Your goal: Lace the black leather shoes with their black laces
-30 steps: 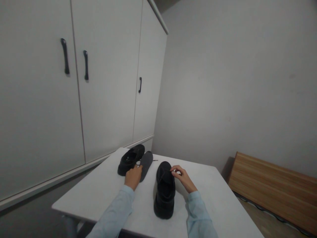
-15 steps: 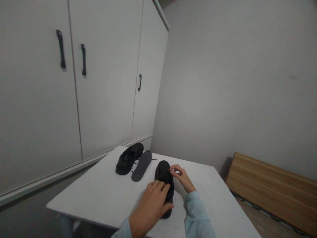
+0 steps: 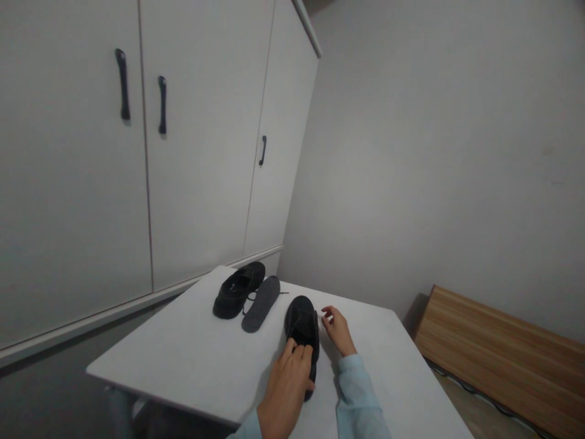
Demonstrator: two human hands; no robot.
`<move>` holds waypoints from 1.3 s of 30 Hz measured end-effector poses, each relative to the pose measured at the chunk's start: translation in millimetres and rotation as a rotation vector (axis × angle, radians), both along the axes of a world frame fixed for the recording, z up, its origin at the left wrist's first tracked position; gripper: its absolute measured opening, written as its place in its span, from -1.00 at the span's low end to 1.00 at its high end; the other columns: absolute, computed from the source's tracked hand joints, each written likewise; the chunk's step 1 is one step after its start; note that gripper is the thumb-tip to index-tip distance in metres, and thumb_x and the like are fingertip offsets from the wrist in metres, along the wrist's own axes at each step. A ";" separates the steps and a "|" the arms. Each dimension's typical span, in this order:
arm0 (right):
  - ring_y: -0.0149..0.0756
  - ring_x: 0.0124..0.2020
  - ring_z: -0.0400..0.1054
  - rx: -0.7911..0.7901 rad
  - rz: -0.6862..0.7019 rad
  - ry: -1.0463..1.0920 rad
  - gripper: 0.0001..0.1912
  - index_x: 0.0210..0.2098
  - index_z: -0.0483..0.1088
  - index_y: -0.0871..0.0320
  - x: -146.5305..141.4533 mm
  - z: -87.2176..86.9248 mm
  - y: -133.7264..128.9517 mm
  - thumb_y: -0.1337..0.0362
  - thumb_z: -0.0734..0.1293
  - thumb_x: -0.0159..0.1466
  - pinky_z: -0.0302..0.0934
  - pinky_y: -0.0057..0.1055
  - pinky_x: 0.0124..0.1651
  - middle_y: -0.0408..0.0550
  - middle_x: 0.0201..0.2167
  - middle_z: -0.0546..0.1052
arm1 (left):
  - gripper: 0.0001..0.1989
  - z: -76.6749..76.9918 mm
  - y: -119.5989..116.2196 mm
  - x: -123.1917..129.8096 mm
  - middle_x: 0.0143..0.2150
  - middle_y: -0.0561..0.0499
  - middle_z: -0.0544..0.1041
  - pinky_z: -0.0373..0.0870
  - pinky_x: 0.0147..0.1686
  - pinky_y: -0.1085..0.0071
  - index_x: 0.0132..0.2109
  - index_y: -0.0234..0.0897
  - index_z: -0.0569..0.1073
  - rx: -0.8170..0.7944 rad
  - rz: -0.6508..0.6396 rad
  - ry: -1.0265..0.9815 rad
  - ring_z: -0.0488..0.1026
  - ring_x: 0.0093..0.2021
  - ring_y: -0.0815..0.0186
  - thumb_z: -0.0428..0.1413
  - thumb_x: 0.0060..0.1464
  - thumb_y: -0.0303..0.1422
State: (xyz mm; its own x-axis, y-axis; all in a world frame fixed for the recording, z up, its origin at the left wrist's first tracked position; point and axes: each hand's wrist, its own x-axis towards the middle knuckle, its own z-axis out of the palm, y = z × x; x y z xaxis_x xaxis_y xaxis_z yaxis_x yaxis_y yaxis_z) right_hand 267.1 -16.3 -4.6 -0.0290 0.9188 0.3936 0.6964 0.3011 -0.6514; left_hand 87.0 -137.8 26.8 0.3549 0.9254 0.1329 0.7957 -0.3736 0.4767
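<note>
A black shoe (image 3: 300,317) lies on the white table in front of me, toe pointing away. My left hand (image 3: 290,381) is over its heel end, fingers at the opening and thumb along the right side, gripping it; the fingertips are partly hidden inside. Just right of the shoe, my right hand (image 3: 336,328) is raised with curled fingers a little apart, touching nothing. Farther back on the left are another black shoe (image 3: 237,289) and, beside it, a dark grey insole (image 3: 262,305), with a black lace between and behind them.
The white table (image 3: 183,366) stands against white cabinets (image 3: 201,183) with black handles at the left. A grey wall rises behind. At the right, a wood-grain board (image 3: 498,353) leans low by the wall, with a dark cable along its lower edge.
My right hand has come away from the shoe's right side and moved slightly right. My left hand has shifted down the shoe, its fingers now at the opening.
</note>
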 end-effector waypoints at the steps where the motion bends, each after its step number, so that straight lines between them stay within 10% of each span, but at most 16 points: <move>1: -0.21 -0.33 0.36 -0.001 -0.001 -0.027 -0.78 -0.24 0.42 0.17 0.3 -3.9 1.0 0.31 0.22 0.13 0.25 -0.31 -0.20 0.02 -0.33 0.47 | -0.62 -1.5 0.7 -0.8 0.03 -0.08 0.44 0.24 0.09 0.21 0.02 -0.21 0.36 0.019 0.003 -0.018 0.26 0.09 0.09 0.08 0.01 -0.44; 16: -0.17 -0.23 0.38 -0.042 0.030 -0.244 -0.76 -0.35 0.51 0.22 -0.9 -15.9 -0.2 0.45 0.21 0.09 0.21 -0.36 -0.11 0.09 -0.31 0.52 | -0.63 34.1 1.4 -33.6 -0.02 0.01 0.44 0.29 0.01 0.27 -0.01 -0.12 0.40 0.175 -0.057 -0.086 0.22 0.08 0.16 0.11 0.02 -0.50; 25: -0.20 -0.19 0.38 -0.062 0.060 -0.277 -0.75 -0.31 0.52 0.22 -0.1 -14.8 -0.7 0.44 0.23 0.09 0.20 -0.38 -0.06 0.09 -0.26 0.52 | -0.66 62.2 40.9 -64.8 -0.04 -0.04 0.40 0.30 -0.01 0.26 -0.01 -0.17 0.39 0.308 -0.014 -0.112 0.20 0.10 0.16 0.12 0.03 -0.49; 39: -0.20 -0.14 0.37 -0.096 0.074 -0.301 -0.73 -0.26 0.53 0.21 -0.3 -13.4 1.0 0.44 0.25 0.09 0.16 -0.40 -0.02 0.08 -0.24 0.51 | -0.65 11.0 113.6 -107.4 -0.02 -0.09 0.36 0.21 0.13 0.21 0.00 -0.24 0.38 0.424 0.116 -0.113 0.18 0.12 0.17 0.14 0.03 -0.50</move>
State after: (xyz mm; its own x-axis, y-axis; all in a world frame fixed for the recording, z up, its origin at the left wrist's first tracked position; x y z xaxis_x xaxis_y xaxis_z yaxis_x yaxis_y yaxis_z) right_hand 266.8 -15.2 -18.0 -0.1992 0.9423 0.2691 0.8408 0.3054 -0.4469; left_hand -20.4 -24.1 37.9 0.2135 0.8139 0.5404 0.7955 -0.4659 0.3874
